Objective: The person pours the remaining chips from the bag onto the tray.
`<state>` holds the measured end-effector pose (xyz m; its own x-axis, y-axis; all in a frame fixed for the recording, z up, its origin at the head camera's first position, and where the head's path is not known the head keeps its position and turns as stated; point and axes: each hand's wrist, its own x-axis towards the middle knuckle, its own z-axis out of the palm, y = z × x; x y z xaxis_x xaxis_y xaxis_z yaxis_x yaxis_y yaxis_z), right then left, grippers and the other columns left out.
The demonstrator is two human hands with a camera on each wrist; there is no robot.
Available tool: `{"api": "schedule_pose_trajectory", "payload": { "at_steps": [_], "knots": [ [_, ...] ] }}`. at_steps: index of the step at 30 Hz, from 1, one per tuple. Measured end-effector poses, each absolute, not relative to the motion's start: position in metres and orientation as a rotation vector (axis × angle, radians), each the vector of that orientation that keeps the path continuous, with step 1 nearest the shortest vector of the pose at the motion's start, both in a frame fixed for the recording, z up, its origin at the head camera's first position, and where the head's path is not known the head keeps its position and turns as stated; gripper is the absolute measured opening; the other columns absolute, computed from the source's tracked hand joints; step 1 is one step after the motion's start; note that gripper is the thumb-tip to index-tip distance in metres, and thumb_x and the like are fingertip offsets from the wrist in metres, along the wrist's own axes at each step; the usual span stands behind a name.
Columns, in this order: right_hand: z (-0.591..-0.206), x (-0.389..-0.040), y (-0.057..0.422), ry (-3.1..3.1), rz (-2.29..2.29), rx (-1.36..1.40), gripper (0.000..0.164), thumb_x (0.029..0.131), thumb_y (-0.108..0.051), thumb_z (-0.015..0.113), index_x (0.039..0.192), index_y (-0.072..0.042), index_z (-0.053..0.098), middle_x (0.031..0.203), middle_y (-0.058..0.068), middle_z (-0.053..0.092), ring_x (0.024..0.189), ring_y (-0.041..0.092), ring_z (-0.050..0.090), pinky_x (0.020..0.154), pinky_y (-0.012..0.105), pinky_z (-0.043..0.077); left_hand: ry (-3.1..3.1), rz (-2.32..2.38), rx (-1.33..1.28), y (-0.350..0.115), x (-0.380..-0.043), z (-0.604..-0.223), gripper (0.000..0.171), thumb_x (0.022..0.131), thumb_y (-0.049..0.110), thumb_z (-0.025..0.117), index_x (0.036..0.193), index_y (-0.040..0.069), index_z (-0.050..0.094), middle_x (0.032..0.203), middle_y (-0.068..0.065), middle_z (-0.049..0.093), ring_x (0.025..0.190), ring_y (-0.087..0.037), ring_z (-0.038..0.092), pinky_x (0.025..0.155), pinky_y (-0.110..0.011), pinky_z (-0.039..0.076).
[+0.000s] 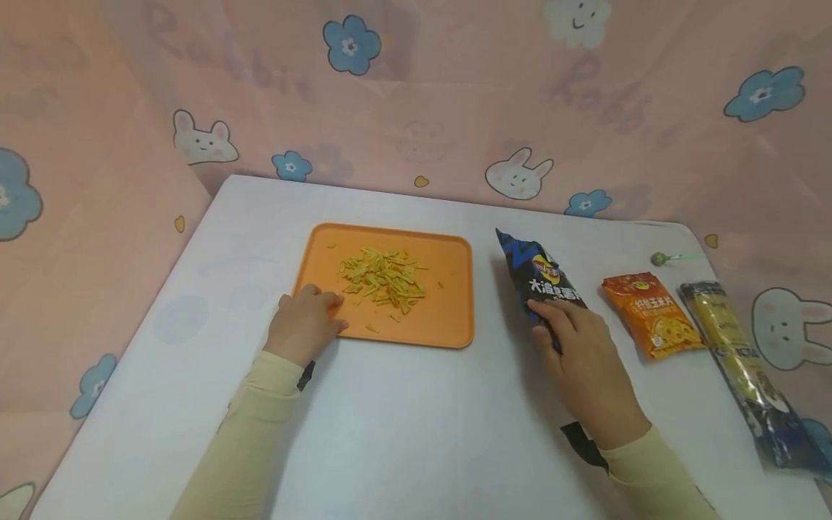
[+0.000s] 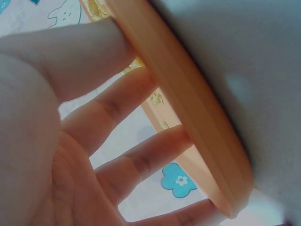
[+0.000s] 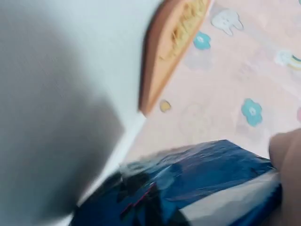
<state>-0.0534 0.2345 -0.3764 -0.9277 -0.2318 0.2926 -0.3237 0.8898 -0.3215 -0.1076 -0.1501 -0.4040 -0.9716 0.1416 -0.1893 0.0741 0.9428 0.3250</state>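
My right hand (image 1: 581, 365) grips the lower end of a dark blue chip bag (image 1: 536, 263), which slants up and away to the left. In the right wrist view the shiny blue bag (image 3: 188, 188) fills the bottom, with part of a finger at the right edge. My left hand (image 1: 302, 325) rests at the near left corner of an orange tray (image 1: 448, 318). Its fingers (image 2: 155, 148) are nearly straight, their tips reaching over the tray's rim. A pile of yellow chip sticks (image 1: 386, 278) lies in the tray, with a few loose bits around it.
Right of the chip bag, an orange snack bag (image 1: 653, 314) lies on the white table (image 1: 390, 433). Beyond it are a long clear-and-blue packet (image 1: 747, 368) with yellow contents and a lollipop (image 1: 659, 258). A pink printed cloth (image 1: 422, 94) hangs behind the table.
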Motion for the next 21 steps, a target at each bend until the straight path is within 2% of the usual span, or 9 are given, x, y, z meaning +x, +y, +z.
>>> {"api": "schedule_pose_trajectory", "payload": {
  "at_steps": [4, 8, 11, 14, 18, 21],
  "knots": [
    [-0.399, -0.050, 0.229, -2.937, 0.423, 0.426, 0.055, 0.103, -0.022, 0.072, 0.151, -0.004, 0.053, 0.143, 0.031, 0.052, 0.132, 0.055, 0.045, 0.106, 0.074, 0.033, 2.898, 0.464, 0.173, -0.151, -0.108, -0.405, 0.047, 0.098, 0.030, 0.079, 0.138, 0.007, 0.071, 0.133, -0.024, 0.063, 0.106, -0.043, 0.061, 0.085, -0.049, 0.044],
    [-0.414, -0.050, 0.227, -3.192, 0.445, 0.298, 0.069, 0.105, -0.039, 0.067, 0.161, -0.010, 0.041, 0.161, 0.032, 0.035, 0.146, 0.062, 0.023, 0.107, 0.086, 0.013, 2.895, 0.456, 0.170, -0.152, -0.108, -0.405, 0.047, 0.098, 0.030, 0.078, 0.138, 0.007, 0.071, 0.134, -0.025, 0.062, 0.110, -0.043, 0.061, 0.087, -0.050, 0.044],
    [-0.424, -0.052, 0.226, -3.351, 0.510, 0.236, 0.082, 0.102, -0.054, 0.065, 0.166, -0.012, 0.034, 0.168, 0.031, 0.020, 0.151, 0.064, 0.007, 0.106, 0.089, 0.003, 2.889, 0.450, 0.158, -0.152, -0.107, -0.405, 0.047, 0.099, 0.031, 0.077, 0.139, 0.007, 0.071, 0.136, -0.025, 0.061, 0.112, -0.045, 0.060, 0.090, -0.052, 0.044],
    [-0.431, -0.052, 0.225, -3.422, 0.552, 0.224, 0.091, 0.097, -0.063, 0.066, 0.167, -0.013, 0.034, 0.171, 0.030, 0.013, 0.152, 0.063, -0.002, 0.105, 0.089, -0.001, 2.888, 0.456, 0.143, -0.153, -0.107, -0.407, 0.047, 0.099, 0.031, 0.077, 0.139, 0.007, 0.070, 0.138, -0.026, 0.060, 0.115, -0.047, 0.059, 0.096, -0.055, 0.043],
    [-0.432, -0.053, 0.224, -3.441, 0.562, 0.231, 0.093, 0.097, -0.066, 0.064, 0.167, -0.013, 0.035, 0.172, 0.029, 0.010, 0.152, 0.063, -0.005, 0.106, 0.088, -0.002, 2.885, 0.480, 0.115, -0.154, -0.106, -0.409, 0.047, 0.100, 0.031, 0.076, 0.141, 0.008, 0.070, 0.143, -0.026, 0.058, 0.120, -0.051, 0.056, 0.107, -0.062, 0.041],
    [-0.432, -0.053, 0.227, -3.446, 0.536, 0.238, 0.091, 0.099, -0.068, 0.060, 0.167, -0.013, 0.035, 0.172, 0.029, 0.011, 0.152, 0.063, -0.004, 0.106, 0.088, 0.000, 2.866, 0.487, 0.091, -0.153, -0.104, -0.411, 0.049, 0.103, 0.035, 0.072, 0.146, 0.011, 0.066, 0.150, -0.026, 0.053, 0.122, -0.055, 0.053, 0.105, -0.065, 0.045]
  ]
}}
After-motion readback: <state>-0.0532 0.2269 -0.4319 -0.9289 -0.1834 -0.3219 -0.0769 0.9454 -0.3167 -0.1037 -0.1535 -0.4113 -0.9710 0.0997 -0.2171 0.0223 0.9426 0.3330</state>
